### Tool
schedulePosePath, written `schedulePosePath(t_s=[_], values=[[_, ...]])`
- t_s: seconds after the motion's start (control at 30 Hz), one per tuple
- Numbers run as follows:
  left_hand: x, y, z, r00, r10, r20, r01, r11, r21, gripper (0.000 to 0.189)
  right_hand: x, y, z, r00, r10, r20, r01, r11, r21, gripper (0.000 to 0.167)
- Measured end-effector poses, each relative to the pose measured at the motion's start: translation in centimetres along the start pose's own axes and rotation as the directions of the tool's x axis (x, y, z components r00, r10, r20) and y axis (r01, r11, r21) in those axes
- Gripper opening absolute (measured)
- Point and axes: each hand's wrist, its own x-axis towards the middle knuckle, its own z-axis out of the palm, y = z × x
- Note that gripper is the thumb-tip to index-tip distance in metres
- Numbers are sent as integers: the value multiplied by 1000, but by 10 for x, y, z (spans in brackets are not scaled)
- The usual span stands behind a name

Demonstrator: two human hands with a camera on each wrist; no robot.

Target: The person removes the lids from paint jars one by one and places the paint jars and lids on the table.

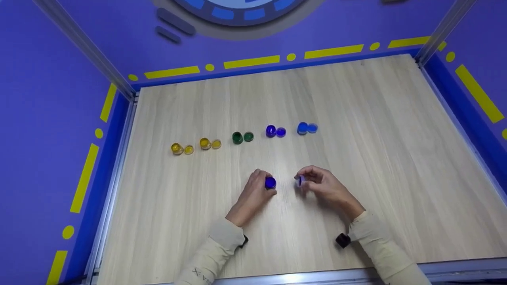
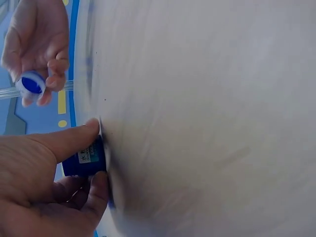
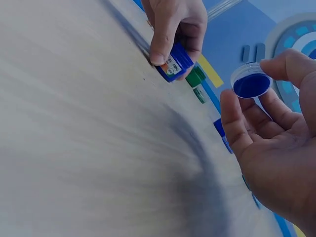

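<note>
A small dark-blue paint jar stands uncapped on the table, and my left hand grips it between thumb and fingers. Its printed label shows in the left wrist view. To the right, my right hand pinches a clear lid with blue paint on its inner side, held tilted above the table and apart from the jar. Beyond the hands are a violet-blue jar with its lid beside it, and a green jar with its lid.
Further along the row stand a light-blue jar with its lid at the right, and two yellow jars, one at the far left and one nearer, each with a lid alongside. Purple-blue walls enclose the wooden table.
</note>
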Motion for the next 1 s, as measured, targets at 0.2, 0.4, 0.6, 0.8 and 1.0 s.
schedulePosePath(t_s=[0.2, 0.4, 0.6, 0.8, 1.0], values=[[1, 5, -1, 999, -43, 13, 43, 999, -17, 37, -9, -2, -12, 1000, -6, 27, 5, 1000, 14, 39], [2, 10, 2, 999, 27, -24, -27, 999, 32, 32, -19, -1, -32, 998, -39, 41, 37, 998, 54, 47], [12, 17, 11, 998, 57, -10, -57, 998, 38, 33, -31, 1, -50, 998, -64, -9, 64, 997, 46, 49], [24, 26, 17, 996, 83, 24, -84, 996, 22, 30, -38, 2, -65, 995, -66, -73, 67, 998, 16, 46], [36, 38, 23, 992, 109, 60, -111, 993, 39, 28, -44, 1, -73, 990, -64, -126, 63, 998, -12, 45]])
